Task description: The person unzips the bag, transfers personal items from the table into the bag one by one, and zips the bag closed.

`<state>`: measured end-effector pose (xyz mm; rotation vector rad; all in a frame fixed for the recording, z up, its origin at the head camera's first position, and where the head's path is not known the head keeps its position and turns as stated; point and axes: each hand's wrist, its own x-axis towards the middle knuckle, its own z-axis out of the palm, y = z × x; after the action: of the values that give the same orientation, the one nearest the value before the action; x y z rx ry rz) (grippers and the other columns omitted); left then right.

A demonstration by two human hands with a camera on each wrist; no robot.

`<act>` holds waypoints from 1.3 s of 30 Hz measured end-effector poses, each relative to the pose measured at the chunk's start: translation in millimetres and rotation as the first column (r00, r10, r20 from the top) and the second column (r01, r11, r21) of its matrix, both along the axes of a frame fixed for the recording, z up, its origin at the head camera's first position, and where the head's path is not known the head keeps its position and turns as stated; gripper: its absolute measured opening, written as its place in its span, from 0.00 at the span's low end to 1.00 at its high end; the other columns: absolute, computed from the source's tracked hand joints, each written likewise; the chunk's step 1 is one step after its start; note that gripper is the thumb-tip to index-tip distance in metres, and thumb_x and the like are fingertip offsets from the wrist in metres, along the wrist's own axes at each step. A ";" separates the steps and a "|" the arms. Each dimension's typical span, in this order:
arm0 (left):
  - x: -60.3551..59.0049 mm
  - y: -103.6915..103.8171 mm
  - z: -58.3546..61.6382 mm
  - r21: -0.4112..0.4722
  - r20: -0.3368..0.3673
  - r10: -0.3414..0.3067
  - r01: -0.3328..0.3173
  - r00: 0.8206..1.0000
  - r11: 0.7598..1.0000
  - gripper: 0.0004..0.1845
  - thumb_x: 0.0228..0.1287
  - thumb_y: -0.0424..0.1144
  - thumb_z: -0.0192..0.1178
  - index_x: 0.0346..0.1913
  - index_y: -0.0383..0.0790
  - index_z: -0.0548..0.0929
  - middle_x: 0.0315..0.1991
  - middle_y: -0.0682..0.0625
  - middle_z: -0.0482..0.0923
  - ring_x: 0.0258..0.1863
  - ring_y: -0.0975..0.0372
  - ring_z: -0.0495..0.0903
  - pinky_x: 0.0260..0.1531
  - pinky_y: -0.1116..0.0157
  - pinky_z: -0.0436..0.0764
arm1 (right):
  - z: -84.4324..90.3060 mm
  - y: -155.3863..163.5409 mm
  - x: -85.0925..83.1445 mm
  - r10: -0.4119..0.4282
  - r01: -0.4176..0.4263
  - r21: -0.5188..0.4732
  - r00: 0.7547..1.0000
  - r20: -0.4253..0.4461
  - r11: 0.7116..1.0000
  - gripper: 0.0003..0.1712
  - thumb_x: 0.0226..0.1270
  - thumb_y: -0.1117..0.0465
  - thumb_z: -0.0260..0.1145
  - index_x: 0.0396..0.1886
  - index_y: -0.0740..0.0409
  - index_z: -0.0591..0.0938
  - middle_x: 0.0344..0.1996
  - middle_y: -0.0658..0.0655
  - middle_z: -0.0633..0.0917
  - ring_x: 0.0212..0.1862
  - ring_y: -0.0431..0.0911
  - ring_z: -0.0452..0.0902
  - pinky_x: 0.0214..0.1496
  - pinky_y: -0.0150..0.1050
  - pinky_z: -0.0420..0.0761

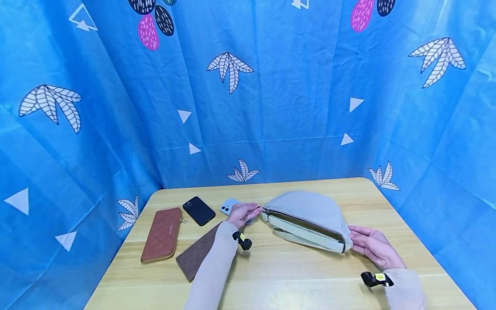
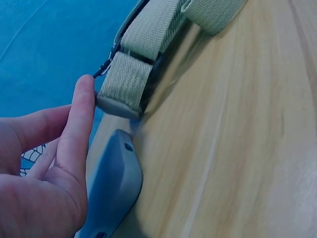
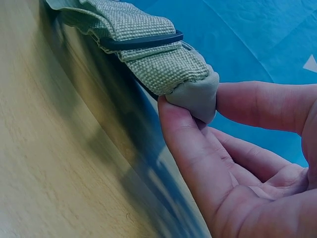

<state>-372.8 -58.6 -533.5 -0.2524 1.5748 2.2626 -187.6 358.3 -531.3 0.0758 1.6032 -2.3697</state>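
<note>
A pale grey-green belt bag [image 1: 308, 206] lies on the table with its zipper gaping and a dark olive inside showing. At the bag's left end, my left hand [image 1: 242, 214] pinches the dark zipper pull [image 2: 103, 68] between thumb and finger. My right hand [image 1: 373, 246] grips the opposite end, thumb and fingers on the smooth corner tab [image 3: 195, 96]. A woven strap [image 3: 156, 69] with a dark slider runs along the bag's near side. Partly hidden behind my left hand is a light blue phone [image 2: 116, 181].
Left of the bag, on the wooden table [image 1: 286, 284], lie a black phone [image 1: 199, 211], a reddish-brown quilted wallet [image 1: 162, 234] and a dark brown wallet [image 1: 195, 254] partly under my left forearm. A blue patterned curtain [image 1: 294, 99] surrounds the table's back and sides.
</note>
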 end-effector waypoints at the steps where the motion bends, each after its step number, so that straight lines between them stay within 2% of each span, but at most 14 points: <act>1: 0.0 -1.1 0.6 0.002 0.000 0.009 -0.009 1.000 1.000 0.22 0.72 0.22 0.57 0.66 0.19 0.74 0.49 0.30 0.87 0.40 0.56 0.92 0.48 0.66 0.88 | -0.2 0.3 -0.1 0.003 -0.003 -0.001 1.000 -0.003 1.000 0.19 0.77 0.72 0.57 0.48 0.44 0.86 0.45 0.49 0.91 0.48 0.41 0.89 0.52 0.34 0.88; 5: 0.7 -4.7 3.8 0.015 -0.016 0.039 -0.038 0.999 0.999 0.20 0.71 0.21 0.57 0.64 0.18 0.75 0.52 0.27 0.84 0.43 0.53 0.92 0.51 0.64 0.87 | -0.5 0.7 -1.1 0.013 -0.014 -0.011 1.000 -0.020 1.000 0.19 0.77 0.72 0.57 0.49 0.44 0.86 0.46 0.49 0.91 0.49 0.40 0.89 0.52 0.34 0.88; 11: -0.7 -8.5 5.7 0.008 -0.012 0.043 -0.043 0.999 0.999 0.21 0.71 0.22 0.58 0.65 0.20 0.75 0.56 0.26 0.82 0.52 0.48 0.89 0.53 0.62 0.86 | -0.9 -0.9 -2.2 0.023 -0.024 -0.026 1.000 -0.021 0.999 0.19 0.78 0.73 0.56 0.50 0.46 0.86 0.47 0.49 0.91 0.49 0.41 0.89 0.53 0.34 0.88; 17: -2.9 -10.8 4.0 0.003 -0.001 0.062 -0.062 0.998 0.998 0.20 0.71 0.22 0.59 0.64 0.21 0.77 0.53 0.27 0.84 0.49 0.49 0.90 0.50 0.64 0.88 | 0.5 -4.1 -2.9 0.028 -0.029 -0.022 0.999 -0.021 0.999 0.19 0.78 0.73 0.55 0.51 0.47 0.85 0.47 0.50 0.91 0.50 0.41 0.89 0.53 0.34 0.88; 23: 1.8 -7.6 8.1 -0.007 -0.017 0.051 -0.052 0.999 0.999 0.18 0.72 0.23 0.58 0.63 0.22 0.79 0.55 0.28 0.82 0.52 0.49 0.89 0.55 0.63 0.86 | 1.5 -2.5 -2.0 0.048 -0.048 -0.003 0.999 -0.008 0.999 0.19 0.79 0.71 0.55 0.50 0.44 0.84 0.47 0.49 0.91 0.49 0.41 0.89 0.52 0.35 0.88; 26: 2.5 -4.8 7.3 -0.017 -0.022 0.043 -0.043 0.999 0.999 0.18 0.72 0.23 0.59 0.62 0.23 0.79 0.54 0.29 0.84 0.50 0.50 0.90 0.53 0.64 0.87 | 2.2 -2.9 -2.0 0.046 -0.046 0.044 0.999 0.001 0.998 0.17 0.78 0.70 0.57 0.59 0.51 0.80 0.46 0.51 0.91 0.48 0.42 0.89 0.52 0.36 0.89; 28: 2.5 -3.3 5.3 -0.027 -0.033 0.037 -0.037 0.999 0.999 0.18 0.72 0.24 0.58 0.62 0.23 0.79 0.52 0.30 0.86 0.47 0.52 0.91 0.51 0.65 0.88 | 2.6 -4.9 -2.5 0.032 -0.033 0.101 0.999 0.012 0.994 0.23 0.77 0.70 0.59 0.68 0.61 0.73 0.45 0.51 0.91 0.46 0.42 0.90 0.51 0.38 0.89; 31: 3.6 -1.4 2.8 -0.043 -0.040 0.025 -0.027 0.999 0.999 0.19 0.73 0.24 0.57 0.64 0.23 0.77 0.51 0.31 0.87 0.45 0.55 0.92 0.49 0.66 0.88 | 2.1 -7.2 -2.3 0.022 -0.027 0.195 0.999 0.025 0.980 0.36 0.75 0.69 0.61 0.77 0.73 0.58 0.43 0.51 0.92 0.44 0.43 0.91 0.50 0.40 0.90; 35: 5.7 1.1 0.7 -0.069 -0.061 0.007 -0.011 0.998 0.998 0.20 0.74 0.25 0.56 0.66 0.22 0.74 0.49 0.34 0.88 0.42 0.59 0.92 0.50 0.66 0.88 | 1.8 -8.5 -0.4 0.013 -0.026 0.325 0.999 0.041 0.945 0.43 0.73 0.69 0.64 0.78 0.76 0.51 0.41 0.49 0.91 0.42 0.42 0.90 0.49 0.40 0.90; 37: 6.6 2.1 0.7 -0.093 -0.081 -0.007 0.000 0.997 0.996 0.20 0.75 0.26 0.56 0.66 0.22 0.74 0.47 0.36 0.89 0.38 0.62 0.91 0.47 0.68 0.89 | 3.0 -9.8 0.5 0.002 -0.020 0.406 0.999 0.044 0.914 0.46 0.71 0.68 0.66 0.78 0.77 0.50 0.41 0.49 0.91 0.42 0.42 0.90 0.49 0.40 0.90; 39: 7.6 3.0 1.8 -0.141 -0.102 -0.022 0.007 0.995 0.990 0.20 0.74 0.28 0.57 0.65 0.23 0.75 0.43 0.39 0.90 0.31 0.66 0.89 0.38 0.72 0.88 | 5.5 -11.5 0.9 -0.009 -0.011 0.506 0.999 0.037 0.863 0.47 0.69 0.68 0.68 0.77 0.77 0.52 0.42 0.50 0.90 0.42 0.42 0.89 0.47 0.40 0.90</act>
<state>-365.2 -55.6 -531.7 -0.1626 1.7855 2.1884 -186.7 346.8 -525.8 0.2225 2.1616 -1.8653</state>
